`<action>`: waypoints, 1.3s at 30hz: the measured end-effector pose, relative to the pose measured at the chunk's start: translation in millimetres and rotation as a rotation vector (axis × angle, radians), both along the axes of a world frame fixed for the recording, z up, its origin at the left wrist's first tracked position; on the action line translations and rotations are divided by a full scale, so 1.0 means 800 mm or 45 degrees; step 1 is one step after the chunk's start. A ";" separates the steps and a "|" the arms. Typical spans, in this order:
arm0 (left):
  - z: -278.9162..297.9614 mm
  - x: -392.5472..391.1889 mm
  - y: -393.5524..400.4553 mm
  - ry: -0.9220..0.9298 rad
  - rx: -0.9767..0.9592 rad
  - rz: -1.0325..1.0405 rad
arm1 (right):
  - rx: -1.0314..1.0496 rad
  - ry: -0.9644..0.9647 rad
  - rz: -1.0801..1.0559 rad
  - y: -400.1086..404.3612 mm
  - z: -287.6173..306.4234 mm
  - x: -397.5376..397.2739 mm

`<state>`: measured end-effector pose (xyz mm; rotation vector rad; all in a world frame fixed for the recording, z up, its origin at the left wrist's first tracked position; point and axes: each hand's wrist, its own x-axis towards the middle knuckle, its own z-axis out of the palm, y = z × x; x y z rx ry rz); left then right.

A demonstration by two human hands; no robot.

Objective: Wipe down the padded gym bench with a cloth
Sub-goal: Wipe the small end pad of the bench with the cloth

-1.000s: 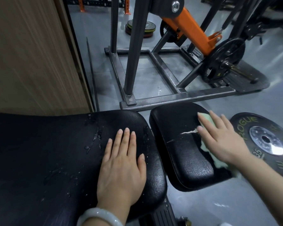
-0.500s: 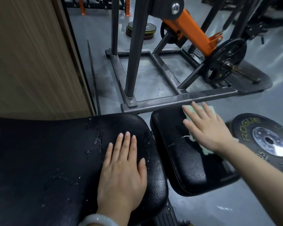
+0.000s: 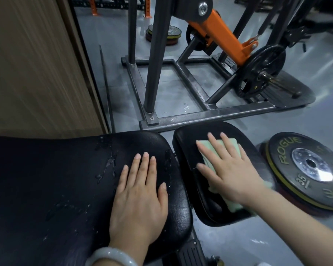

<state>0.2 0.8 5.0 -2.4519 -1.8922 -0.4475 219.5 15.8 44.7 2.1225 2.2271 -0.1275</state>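
The black padded bench has a long pad [image 3: 46,185] on the left, wet with droplets, and a smaller seat pad [image 3: 188,143] to its right. My left hand [image 3: 140,200] lies flat, fingers straight, on the right end of the long pad. My right hand [image 3: 227,167] presses a pale green cloth [image 3: 233,144] flat onto the seat pad, fingers spread and straight. Most of the cloth is hidden under the hand; a strip shows near the wrist.
A black 35 weight plate [image 3: 304,169] lies on the grey floor just right of the seat pad. A dark steel machine frame [image 3: 206,117] with an orange arm [image 3: 221,37] stands beyond the bench. A wooden panel [image 3: 31,64] rises at left.
My right hand has slid the cloth leftward and toward the far side of the seat pad, from its right edge to its middle. My left hand has stayed put.
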 end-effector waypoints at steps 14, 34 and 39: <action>0.000 0.000 0.001 -0.001 -0.006 -0.007 | -0.023 0.083 -0.232 0.101 0.001 -0.044; 0.000 0.000 0.000 -0.004 -0.012 -0.007 | -0.036 0.075 -0.153 0.043 0.004 -0.047; 0.000 0.000 0.001 0.002 -0.005 0.000 | -0.052 0.084 -0.205 0.101 -0.001 -0.055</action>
